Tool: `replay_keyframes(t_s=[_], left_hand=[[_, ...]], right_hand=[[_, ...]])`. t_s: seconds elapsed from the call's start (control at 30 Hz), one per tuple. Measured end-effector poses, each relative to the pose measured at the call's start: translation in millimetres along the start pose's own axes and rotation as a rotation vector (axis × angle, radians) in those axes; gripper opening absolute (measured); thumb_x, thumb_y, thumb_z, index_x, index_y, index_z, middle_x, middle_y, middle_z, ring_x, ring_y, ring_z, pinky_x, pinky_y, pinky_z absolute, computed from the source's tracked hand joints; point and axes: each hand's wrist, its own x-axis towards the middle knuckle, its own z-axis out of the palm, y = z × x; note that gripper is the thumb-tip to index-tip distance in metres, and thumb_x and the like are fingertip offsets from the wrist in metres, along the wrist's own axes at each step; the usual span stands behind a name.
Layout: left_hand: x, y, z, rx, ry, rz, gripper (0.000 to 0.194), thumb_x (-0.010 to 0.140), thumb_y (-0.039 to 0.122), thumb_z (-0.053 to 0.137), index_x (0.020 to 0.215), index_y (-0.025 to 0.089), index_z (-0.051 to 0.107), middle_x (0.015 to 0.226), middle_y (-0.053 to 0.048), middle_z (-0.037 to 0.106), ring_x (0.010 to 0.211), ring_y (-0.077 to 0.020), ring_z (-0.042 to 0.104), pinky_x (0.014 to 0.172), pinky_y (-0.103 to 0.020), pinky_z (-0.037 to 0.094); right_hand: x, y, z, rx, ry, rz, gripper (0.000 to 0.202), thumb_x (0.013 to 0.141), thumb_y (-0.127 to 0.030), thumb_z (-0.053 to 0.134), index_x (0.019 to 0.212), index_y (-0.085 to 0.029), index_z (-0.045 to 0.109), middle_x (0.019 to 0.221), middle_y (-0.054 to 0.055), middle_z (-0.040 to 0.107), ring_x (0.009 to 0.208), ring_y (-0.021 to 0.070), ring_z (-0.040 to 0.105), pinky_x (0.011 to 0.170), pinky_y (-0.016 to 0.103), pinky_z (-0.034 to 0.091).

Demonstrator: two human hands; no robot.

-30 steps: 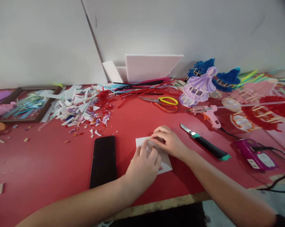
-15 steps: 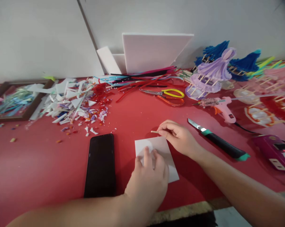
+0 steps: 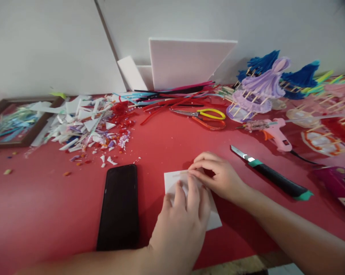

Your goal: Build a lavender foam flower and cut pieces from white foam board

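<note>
My left hand (image 3: 182, 219) lies with spread fingers on a square white sheet (image 3: 170, 178), pressing it to the red table. A paler rounded shape shows partly under those fingers; the rest of it is covered. At the sheet's top edge, my right hand (image 3: 218, 175) is closed in a pinch on a thin short wooden stick (image 3: 185, 171). The stick's tip points left over the sheet, and its other end is hidden by the fingers. Left of the sheet lies a black phone (image 3: 119, 206). To the right of my right hand rests a utility knife (image 3: 271, 173) with its blade out.
Behind are scissors (image 3: 199, 113), chenille stems (image 3: 175, 100) and a leaning white foam board (image 3: 189, 63). Foam scraps (image 3: 83, 122) are heaped left, near a brown frame (image 3: 32, 131). On the right stand a pink glue gun (image 3: 278, 133), a purple umbrella-like craft (image 3: 261, 86) and a magenta power box (image 3: 335, 185).
My right hand has brought the stick down and slightly left, from beyond the sheet to over its top edge. The left hand's fingers have shifted slightly right toward it.
</note>
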Motion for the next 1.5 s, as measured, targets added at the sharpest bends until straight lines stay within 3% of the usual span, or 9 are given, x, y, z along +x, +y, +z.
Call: replay_keyframes(t_s=[0.17,0.53,0.77,0.9,1.03,1.5], left_hand=[[-5,3,0.3,0.025,0.013,-0.001,0.042,0.088,0.023,0.046,0.124,0.006,0.057,0.124,-0.022,0.061,0.105,-0.0322,0.062,0.069,-0.041,0.060],[-1,-1,-3.3,0.028,0.065,-0.066,0.041,0.080,0.027,0.060,0.115,0.008,0.063,0.119,-0.021,0.065,0.097,-0.0304,0.066,0.065,-0.036,0.061],[-3,-4,-2.7,-0.001,0.035,-0.032,0.062,0.080,0.054,0.061,0.123,0.009,0.059,0.125,-0.022,0.061,0.103,-0.0326,0.063,0.066,-0.035,0.061],[-5,-5,-7.0,-0.008,-0.045,-0.047,0.049,0.087,0.037,0.058,0.126,0.009,0.055,0.129,-0.020,0.058,0.110,-0.0315,0.061,0.071,-0.034,0.060],[-5,-6,-8.3,-0.012,-0.048,-0.043,0.040,0.088,0.028,0.054,0.123,0.010,0.056,0.128,-0.020,0.059,0.111,-0.0320,0.061,0.072,-0.034,0.060],[-2,-7,-7.2,-0.043,-0.020,-0.040,0.040,0.087,0.038,0.057,0.117,0.011,0.061,0.121,-0.022,0.063,0.111,-0.0328,0.061,0.071,-0.036,0.060]], right_hand=[[-4,1,5,-0.074,-0.010,-0.090,0.013,0.089,-0.027,0.056,0.086,-0.021,0.067,0.085,0.004,0.064,0.080,0.0156,0.058,0.070,0.029,0.049],[1,-3,8,-0.104,-0.001,-0.127,0.014,0.089,-0.024,0.056,0.084,-0.021,0.068,0.083,0.004,0.064,0.078,0.0150,0.059,0.068,0.028,0.049],[4,-4,8,-0.091,-0.032,-0.105,0.014,0.089,-0.023,0.055,0.086,-0.022,0.069,0.084,0.004,0.065,0.079,0.0149,0.059,0.069,0.028,0.050],[4,-5,8,-0.091,-0.020,-0.124,0.014,0.089,-0.019,0.054,0.086,-0.020,0.068,0.084,0.004,0.064,0.079,0.0147,0.058,0.070,0.029,0.050],[4,-6,7,-0.091,-0.032,-0.120,0.014,0.089,-0.018,0.055,0.085,-0.019,0.068,0.085,0.004,0.063,0.079,0.0144,0.058,0.071,0.028,0.049],[3,-5,6,-0.098,-0.058,-0.117,0.017,0.092,-0.018,0.051,0.088,-0.019,0.068,0.087,0.004,0.062,0.081,0.0147,0.057,0.073,0.029,0.048]])
